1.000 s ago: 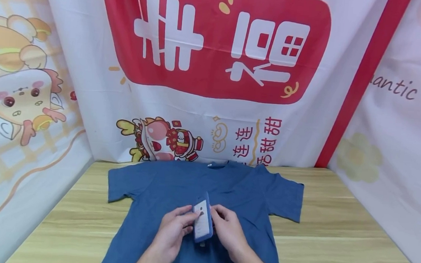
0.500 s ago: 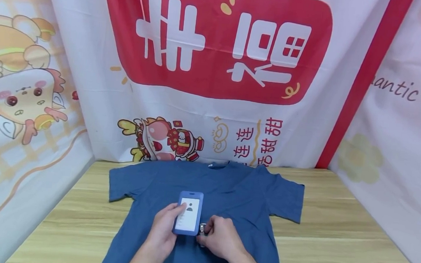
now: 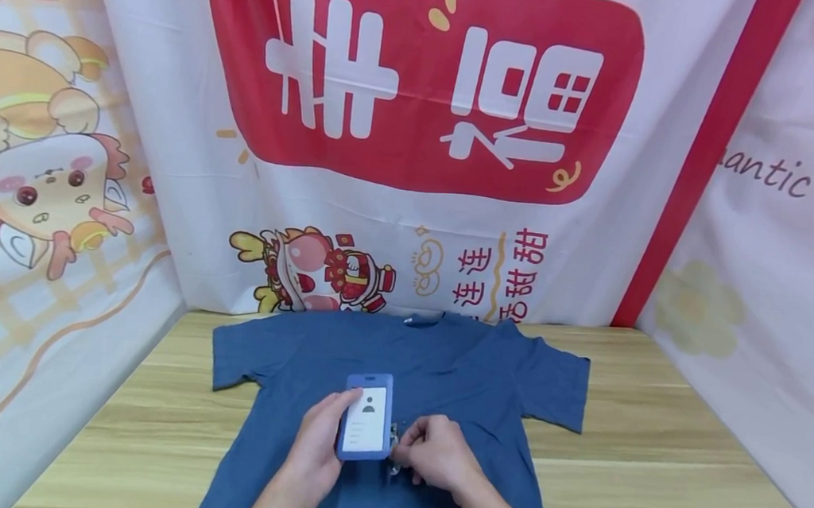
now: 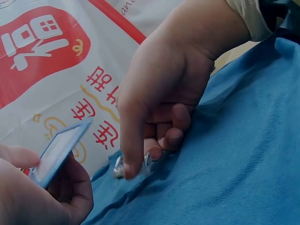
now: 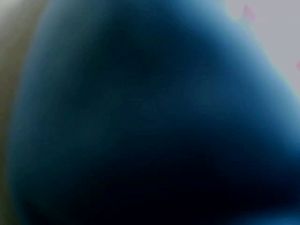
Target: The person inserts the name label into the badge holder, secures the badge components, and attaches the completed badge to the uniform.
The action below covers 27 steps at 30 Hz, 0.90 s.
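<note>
While your left grip (image 3: 315, 438) clasps the badge holder (image 3: 367, 418), thumb on its face, and your right grip (image 3: 436, 452) pinches a shiny clip (image 4: 118, 168) beside it, the holder, above the shirt (image 3: 342, 345), seems light, stiff, slippery: favour its edges.

Item quantities about one shirt (image 3: 398, 365).
The shirt has two sleeves (image 3: 241, 356) and one collar label (image 3: 409, 319). Above the shirt: two hands, comprising one left hand (image 3: 317, 438) and one right hand (image 3: 438, 452); one badge holder (image 3: 365, 456) containing one card (image 3: 367, 430); metal fitting (image 4: 118, 167), two portions visible, number of pieces not determinable. Beneath the shirt: one table (image 3: 150, 417). Around the shirt: three hanging cloths, namely one left cloth (image 3: 29, 320), one right cloth (image 3: 771, 275) and one rear cloth (image 3: 411, 206). Beyond the shirt, on the rear cloth: one red patch (image 3: 414, 159), bearing two large white characters (image 3: 334, 81).
</note>
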Each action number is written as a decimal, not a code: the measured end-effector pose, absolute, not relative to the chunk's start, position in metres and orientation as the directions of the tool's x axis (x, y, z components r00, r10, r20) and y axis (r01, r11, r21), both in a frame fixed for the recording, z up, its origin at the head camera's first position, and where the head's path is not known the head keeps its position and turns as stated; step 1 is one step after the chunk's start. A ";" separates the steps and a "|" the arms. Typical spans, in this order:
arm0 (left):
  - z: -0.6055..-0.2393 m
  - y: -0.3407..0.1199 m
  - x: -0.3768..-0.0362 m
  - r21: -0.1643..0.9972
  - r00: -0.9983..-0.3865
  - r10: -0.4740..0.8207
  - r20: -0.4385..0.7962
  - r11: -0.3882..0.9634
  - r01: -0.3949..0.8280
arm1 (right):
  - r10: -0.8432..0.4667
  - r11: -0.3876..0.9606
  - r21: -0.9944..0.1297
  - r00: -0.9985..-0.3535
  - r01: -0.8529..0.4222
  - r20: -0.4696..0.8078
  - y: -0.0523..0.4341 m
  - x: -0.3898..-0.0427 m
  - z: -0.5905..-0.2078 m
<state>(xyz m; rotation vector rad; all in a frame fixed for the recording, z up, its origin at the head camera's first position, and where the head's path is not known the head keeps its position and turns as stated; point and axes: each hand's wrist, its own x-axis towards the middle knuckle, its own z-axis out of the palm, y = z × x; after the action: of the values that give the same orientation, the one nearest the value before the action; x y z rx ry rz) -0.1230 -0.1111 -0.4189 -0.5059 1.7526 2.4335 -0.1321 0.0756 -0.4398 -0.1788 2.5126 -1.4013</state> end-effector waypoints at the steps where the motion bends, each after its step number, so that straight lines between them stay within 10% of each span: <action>1: -0.419 -0.111 -0.123 0.907 -0.940 -0.113 -0.322 -0.320 -0.272 | -0.241 0.500 -0.866 -0.954 0.036 -0.179 0.078 -0.134 -0.440; 27: -0.426 -0.096 -0.119 0.938 -0.958 -0.006 -0.285 -0.209 -0.278 | -0.002 -0.102 -0.990 -0.995 0.099 -0.099 0.110 -0.156 -0.430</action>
<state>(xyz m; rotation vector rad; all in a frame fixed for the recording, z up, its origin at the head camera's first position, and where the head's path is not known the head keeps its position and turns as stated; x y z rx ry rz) -0.1185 -0.0964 -0.4258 -0.3391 1.8527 2.2895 -0.1559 0.1098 -0.4297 0.1111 2.0575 -2.2800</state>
